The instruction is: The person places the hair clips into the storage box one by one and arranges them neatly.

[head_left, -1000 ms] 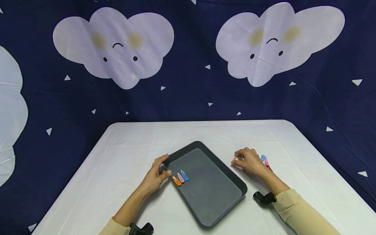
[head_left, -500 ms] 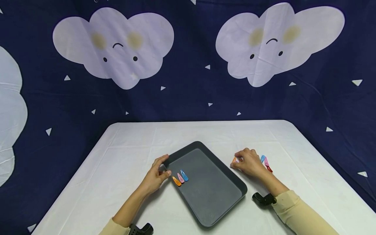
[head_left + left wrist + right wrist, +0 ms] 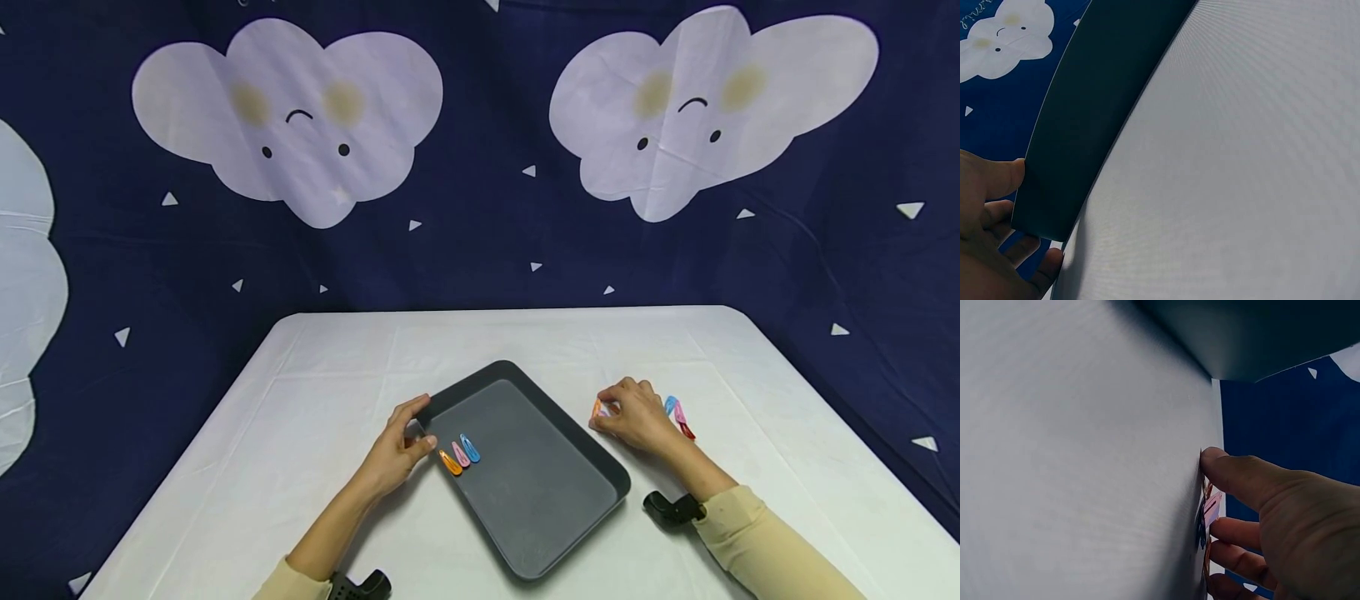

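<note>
A dark grey rectangular tray (image 3: 540, 467) lies turned on the white table. Inside it, near the left edge, sit an orange hair clip (image 3: 451, 462), a pink one (image 3: 461, 454) and a blue one (image 3: 470, 448). My left hand (image 3: 397, 454) holds the tray's left corner, thumb at the rim and fingers around the outside. To the right of the tray, my right hand (image 3: 637, 417) pinches another orange hair clip (image 3: 597, 408) at the tabletop between thumb and fingers. In the right wrist view, a pale pink clip (image 3: 1212, 509) tilts up beside the thumb; the fingers partly hide these clips.
Behind my right hand lie a blue hair clip (image 3: 671, 404), a pink clip (image 3: 679, 412) and a red clip (image 3: 687, 431) on the white table (image 3: 360, 358). A dark blue cloud-print curtain (image 3: 480, 250) hangs beyond the far table edge.
My right thumb has shifted slightly left, showing more of the orange clip between thumb and fingers. More of the red clip shows behind the wrist. The left hand and tray stay put.
</note>
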Tool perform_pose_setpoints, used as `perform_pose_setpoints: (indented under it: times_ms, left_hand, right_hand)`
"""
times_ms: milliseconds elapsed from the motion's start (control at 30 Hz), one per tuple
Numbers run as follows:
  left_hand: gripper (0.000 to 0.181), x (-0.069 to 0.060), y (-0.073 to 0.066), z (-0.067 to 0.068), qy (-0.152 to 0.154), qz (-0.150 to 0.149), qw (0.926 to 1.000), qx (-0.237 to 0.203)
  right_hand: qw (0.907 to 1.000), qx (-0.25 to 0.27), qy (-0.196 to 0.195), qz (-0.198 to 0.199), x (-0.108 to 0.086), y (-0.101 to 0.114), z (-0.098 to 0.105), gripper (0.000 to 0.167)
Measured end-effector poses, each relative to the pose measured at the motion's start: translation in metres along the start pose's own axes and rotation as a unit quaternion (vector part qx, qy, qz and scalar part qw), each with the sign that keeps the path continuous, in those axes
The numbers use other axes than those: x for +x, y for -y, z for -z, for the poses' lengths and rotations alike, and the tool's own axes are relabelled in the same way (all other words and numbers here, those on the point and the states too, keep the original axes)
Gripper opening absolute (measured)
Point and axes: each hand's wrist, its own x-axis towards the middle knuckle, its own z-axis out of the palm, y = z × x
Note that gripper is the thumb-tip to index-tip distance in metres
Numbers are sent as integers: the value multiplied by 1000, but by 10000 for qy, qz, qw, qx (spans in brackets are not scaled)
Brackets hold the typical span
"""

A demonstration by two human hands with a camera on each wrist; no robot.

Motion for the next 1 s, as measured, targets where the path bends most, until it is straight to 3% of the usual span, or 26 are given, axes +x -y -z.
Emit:
perform_pose_setpoints:
  times_ms: [267,533,767,1000]
  left_hand:
    - [59,0,1,0,-11,-12,10000,-17]
    - [59,0,1,0,16,-55,10000,-35]
    - [59,0,1,0,5,-34,10000,-30]
    - [60,1,3,-1,2,-47,10000,4]
  right_hand:
    - [9999,105,-3,-11,0,-1,0,44]
    - [9984,538,140,-126,3,1,3,48]
    - [9958,904,144,-38,7,8,13,45]
    - [9956,925,134,66,13,19,27,47]
